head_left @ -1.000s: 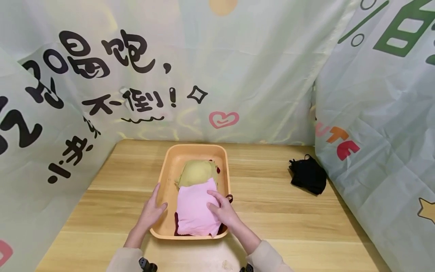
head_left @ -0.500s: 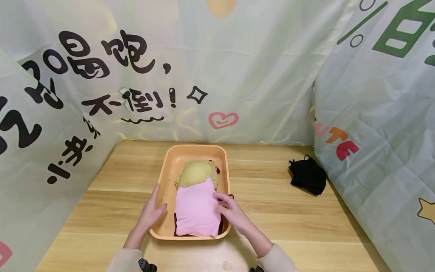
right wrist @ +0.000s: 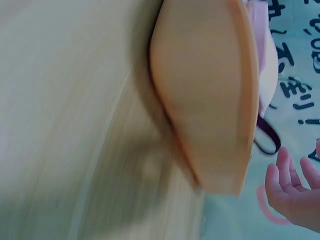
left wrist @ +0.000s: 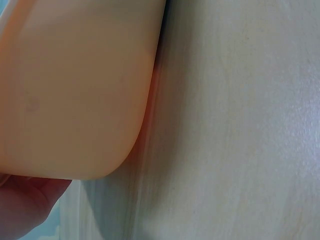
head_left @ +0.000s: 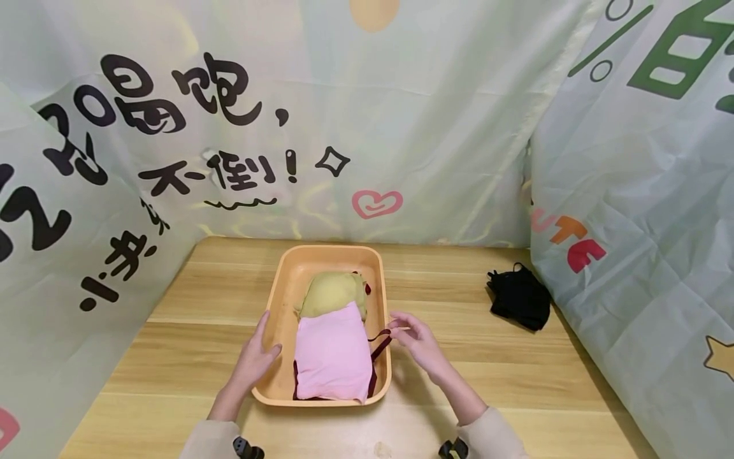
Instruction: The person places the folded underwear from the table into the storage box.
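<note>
An orange tray [head_left: 279,287] stands on the table. Inside lies a folded pink cloth [head_left: 332,354], with an olive-green folded cloth [head_left: 332,292] behind it. Dark red fabric shows from under the pink cloth, and a thin dark red strap [head_left: 381,347] runs from there to the right rim. My left hand [head_left: 256,357] holds the tray's left rim, thumb on the inner side. My right hand [head_left: 421,344] hovers just outside the right rim, fingers loosely bent. In the right wrist view the strap's loop [right wrist: 274,142] hangs right by its fingertips [right wrist: 283,152].
A black garment with thin straps [head_left: 520,295] lies at the table's right side. Printed curtains [head_left: 436,146] enclose the wooden table [head_left: 441,280] at the back and both sides.
My right hand has left the pink cloth and moved right, past the tray's rim. More of the dark red strap shows beside the cloth. My left hand stays put.
</note>
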A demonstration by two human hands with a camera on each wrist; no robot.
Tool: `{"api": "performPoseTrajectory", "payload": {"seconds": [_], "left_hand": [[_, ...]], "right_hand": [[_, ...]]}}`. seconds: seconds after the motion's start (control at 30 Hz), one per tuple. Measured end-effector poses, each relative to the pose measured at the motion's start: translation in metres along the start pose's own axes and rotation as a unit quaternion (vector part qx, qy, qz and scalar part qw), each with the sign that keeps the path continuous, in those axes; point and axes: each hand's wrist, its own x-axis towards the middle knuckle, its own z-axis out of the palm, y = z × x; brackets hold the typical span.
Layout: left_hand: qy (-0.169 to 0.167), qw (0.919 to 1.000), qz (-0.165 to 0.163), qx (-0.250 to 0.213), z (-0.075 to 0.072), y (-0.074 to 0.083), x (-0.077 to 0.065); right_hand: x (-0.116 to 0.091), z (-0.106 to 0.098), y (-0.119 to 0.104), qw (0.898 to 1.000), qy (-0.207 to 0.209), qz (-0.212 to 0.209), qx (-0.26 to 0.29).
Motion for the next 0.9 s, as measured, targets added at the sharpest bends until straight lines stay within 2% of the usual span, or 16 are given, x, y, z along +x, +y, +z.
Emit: {"api": "performPoseTrajectory", "payload": {"seconds": [0.33, 0.53, 0.9], "left_hand": [[-0.001, 1.0000, -0.001, -0.005, 0.001, -0.001, 0.000], [0.001, 1.0000, -0.001, 0.000, 0.001, -0.001, 0.000], [-0.001, 1.0000, -0.001, -0.002, 0.000, 0.000, 0.000]], "right_hand": [[0.012, -0.037, 0.016, 0.997, 0.074, 0.008, -0.032], [0.016, -0.058, 0.023, 0.995, 0.081, 0.007, -0.055], [0.020, -0.085, 0.032, 0.992, 0.089, 0.030, -0.079]]}}
